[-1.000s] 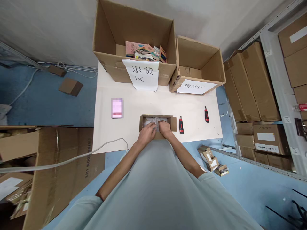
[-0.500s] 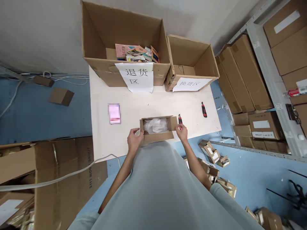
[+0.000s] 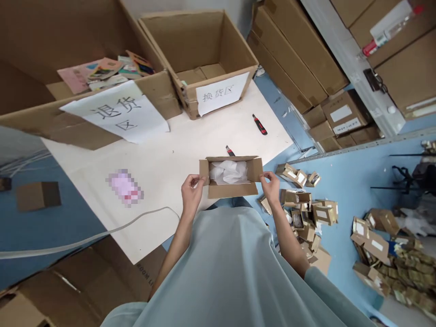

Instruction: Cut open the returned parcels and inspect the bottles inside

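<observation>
A small open cardboard box (image 3: 233,189) with crumpled white packing material (image 3: 229,172) inside is held at the near edge of the table. My left hand (image 3: 192,190) pinches its left end flap between thumb and fingers. On the opposite end, my right hand (image 3: 270,185) grips the right flap the same way. Just beyond the box lies a red and black utility knife (image 3: 230,151), partly hidden by it. Another utility knife (image 3: 260,125) rests farther right on the table.
A large carton (image 3: 163,93) holding several booklets (image 3: 102,72) and a smaller labelled carton (image 3: 190,97) stand at the back of the white table (image 3: 163,159). A blurred pink item (image 3: 125,186) lies left. Opened boxes (image 3: 306,213) litter the floor at right.
My view has swung to the right. The small box has lifted and shifted toward the table's right near edge, with both hands on its flaps; my right hand has taken hold of the right flap.
</observation>
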The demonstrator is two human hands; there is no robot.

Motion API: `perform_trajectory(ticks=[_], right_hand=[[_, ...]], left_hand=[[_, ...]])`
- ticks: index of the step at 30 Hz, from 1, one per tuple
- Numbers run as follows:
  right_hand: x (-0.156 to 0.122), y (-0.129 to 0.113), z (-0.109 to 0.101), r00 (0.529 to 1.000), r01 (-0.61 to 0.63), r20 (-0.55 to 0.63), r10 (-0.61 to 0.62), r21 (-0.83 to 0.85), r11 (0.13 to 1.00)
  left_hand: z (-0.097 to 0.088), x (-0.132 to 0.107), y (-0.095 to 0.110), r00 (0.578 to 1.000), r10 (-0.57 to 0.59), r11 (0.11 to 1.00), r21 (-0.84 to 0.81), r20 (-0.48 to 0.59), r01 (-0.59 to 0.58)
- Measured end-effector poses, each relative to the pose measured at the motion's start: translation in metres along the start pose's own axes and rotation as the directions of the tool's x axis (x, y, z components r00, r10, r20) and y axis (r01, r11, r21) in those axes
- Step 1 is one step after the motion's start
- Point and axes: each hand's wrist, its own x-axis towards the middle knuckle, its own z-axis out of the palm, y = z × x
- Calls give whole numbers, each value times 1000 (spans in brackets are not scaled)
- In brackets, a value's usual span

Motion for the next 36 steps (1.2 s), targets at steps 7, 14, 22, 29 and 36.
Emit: perform_trajectory(ticks=[7, 14, 22, 29, 36], right_hand=[[17, 73, -96, 955, -139, -250, 159, 97, 986], [41, 172, -185, 849, -275, -420, 321, 168, 947], [57, 261, -243, 739, -364, -514, 435, 238, 900], [55, 284, -242, 754, -389, -459, 470, 265, 882], [81, 269, -207, 903, -346, -182, 389, 227, 910]], left_hand=[[131, -14, 43, 951, 92, 992, 57, 296, -113], [304, -26, 41, 850, 97, 959, 180, 518, -219], [448, -28, 15, 725, 31, 909, 282, 688, -307], [477, -24, -8, 699, -79, 917, 326, 711, -229], [422, -27, -16, 804, -124, 908, 392, 582, -144]])
